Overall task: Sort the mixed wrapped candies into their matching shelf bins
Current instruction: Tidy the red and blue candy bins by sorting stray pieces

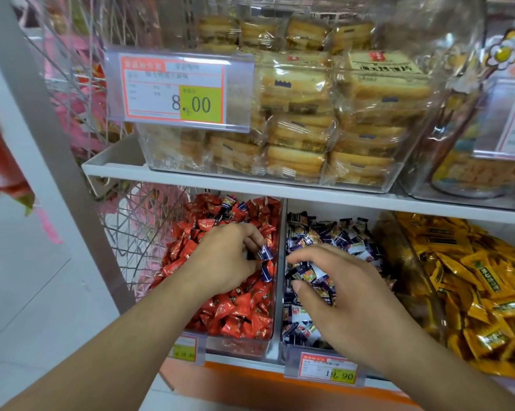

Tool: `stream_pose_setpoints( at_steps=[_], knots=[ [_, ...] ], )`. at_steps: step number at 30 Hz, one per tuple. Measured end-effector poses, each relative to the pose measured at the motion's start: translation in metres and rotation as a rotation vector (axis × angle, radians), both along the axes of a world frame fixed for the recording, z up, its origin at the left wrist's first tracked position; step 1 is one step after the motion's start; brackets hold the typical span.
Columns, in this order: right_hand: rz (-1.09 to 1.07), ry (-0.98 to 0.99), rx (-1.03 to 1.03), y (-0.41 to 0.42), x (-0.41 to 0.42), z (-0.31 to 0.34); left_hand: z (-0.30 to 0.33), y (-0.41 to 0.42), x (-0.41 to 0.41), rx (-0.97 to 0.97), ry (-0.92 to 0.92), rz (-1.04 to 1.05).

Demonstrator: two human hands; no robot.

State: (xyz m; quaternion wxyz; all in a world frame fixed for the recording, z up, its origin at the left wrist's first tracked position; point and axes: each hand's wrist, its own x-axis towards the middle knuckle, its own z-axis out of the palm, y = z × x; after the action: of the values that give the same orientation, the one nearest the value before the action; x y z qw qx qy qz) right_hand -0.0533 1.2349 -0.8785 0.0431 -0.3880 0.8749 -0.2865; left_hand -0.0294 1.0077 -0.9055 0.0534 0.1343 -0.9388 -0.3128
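Our left hand pinches a blue candy over the red-candy bin at lower centre. Our right hand curls into the blue-candy bin, gripping wrappers. The divider between the bins runs between our hands.

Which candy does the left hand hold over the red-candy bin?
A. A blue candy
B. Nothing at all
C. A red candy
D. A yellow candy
A: the left hand pinches a blue candy in its fingers above the red bin, among red wrappers.
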Motion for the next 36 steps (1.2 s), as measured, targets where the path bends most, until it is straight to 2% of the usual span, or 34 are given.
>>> stream_pose_setpoints(
  at_steps=[5, 10, 13, 16, 20, 23, 25, 29, 36],
  knots=[
    [0.001, -0.008, -0.011, 0.002, -0.002, -0.002, 0.000, 0.000, 0.003, -0.057, 0.019, -0.031],
    [-0.013, -0.001, -0.014, 0.003, -0.003, -0.001, 0.008, -0.008, 0.010, 0.032, 0.113, 0.026],
    [-0.036, -0.021, -0.054, 0.002, -0.003, -0.001, 0.023, -0.011, 0.018, 0.246, 0.224, 0.041],
    [-0.054, -0.045, -0.150, 0.000, -0.001, 0.001, 0.044, 0.003, 0.034, 0.416, 0.188, -0.106],
    [-0.055, -0.075, -0.303, -0.003, 0.003, 0.010, 0.054, 0.025, 0.042, 0.333, 0.148, -0.180],
    [-0.078, -0.039, -0.320, -0.001, 0.003, 0.012, 0.056, 0.029, 0.041, 0.380, 0.151, -0.199],
    [-0.161, -0.009, -0.303, 0.005, -0.001, 0.012, 0.053, 0.021, 0.038, 0.407, 0.179, -0.134],
    [-0.236, 0.073, -0.175, 0.016, -0.008, 0.012, 0.031, -0.008, 0.030, 0.159, 0.197, 0.080],
    [-0.092, 0.023, -0.116, 0.004, 0.000, 0.008, 0.004, -0.013, 0.016, -0.082, 0.125, 0.038]
  ],
)
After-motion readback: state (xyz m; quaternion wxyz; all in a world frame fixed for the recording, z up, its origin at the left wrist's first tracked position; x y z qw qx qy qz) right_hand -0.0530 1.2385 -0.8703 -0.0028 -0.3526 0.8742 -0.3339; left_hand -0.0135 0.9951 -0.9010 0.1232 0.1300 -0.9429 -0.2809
